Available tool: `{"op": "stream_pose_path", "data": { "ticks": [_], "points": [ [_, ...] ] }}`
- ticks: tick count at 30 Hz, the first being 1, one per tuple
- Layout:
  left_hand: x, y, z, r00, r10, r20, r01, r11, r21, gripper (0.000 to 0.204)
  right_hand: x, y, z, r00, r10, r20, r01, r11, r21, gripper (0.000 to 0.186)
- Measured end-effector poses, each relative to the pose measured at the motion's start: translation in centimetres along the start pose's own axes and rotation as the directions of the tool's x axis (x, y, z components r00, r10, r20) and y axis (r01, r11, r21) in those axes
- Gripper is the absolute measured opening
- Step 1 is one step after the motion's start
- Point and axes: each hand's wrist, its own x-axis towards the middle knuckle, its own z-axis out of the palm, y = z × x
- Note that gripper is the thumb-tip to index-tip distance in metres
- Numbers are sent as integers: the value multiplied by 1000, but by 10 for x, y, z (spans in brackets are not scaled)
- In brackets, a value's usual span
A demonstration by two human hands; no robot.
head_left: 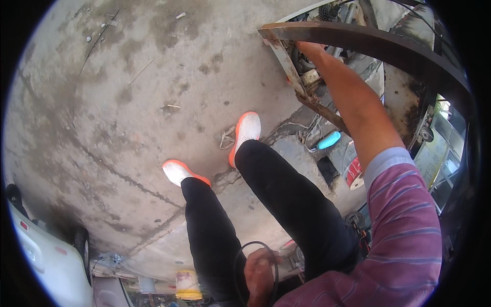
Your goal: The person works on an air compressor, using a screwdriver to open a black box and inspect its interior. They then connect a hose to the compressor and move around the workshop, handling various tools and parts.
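Observation:
Near the lower edge, my left hand [258, 273] is closed around a thin black loop [244, 247], which stands up in a ring above the fingers. Whether the loop is a belt or a cable I cannot tell. My right arm stretches to the upper right, where my right hand [311, 50] reaches under a rusty brown metal beam [353, 34] into a metal-framed rack [286, 59]. Grimy metal parts and tubes [349, 18] lie around it. The beam and clutter hide the fingers of that hand, so what they touch is not visible.
Below the rack lie a turquoise-handled tool [329, 140], tangled wires [311, 134] and a red-and-white spool [354, 171]. A white vehicle [48, 258] stands at lower left, near a yellow-and-white bucket [188, 284]. Sticks [141, 71] litter the cracked concrete floor [117, 133].

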Motion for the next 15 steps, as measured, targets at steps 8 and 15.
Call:
{"op": "stream_pose_path", "data": {
  "ticks": [8,15],
  "points": [
    [-1,11,5,1000,-26,-1,26,996,-86,35,10,4,6,981,-192,-39,195,966,167,44],
    [0,24,-6,998,-61,20,62,997,-37,35,2,17,-37,975,-216,60,187,930,317,48]
  ]
}}
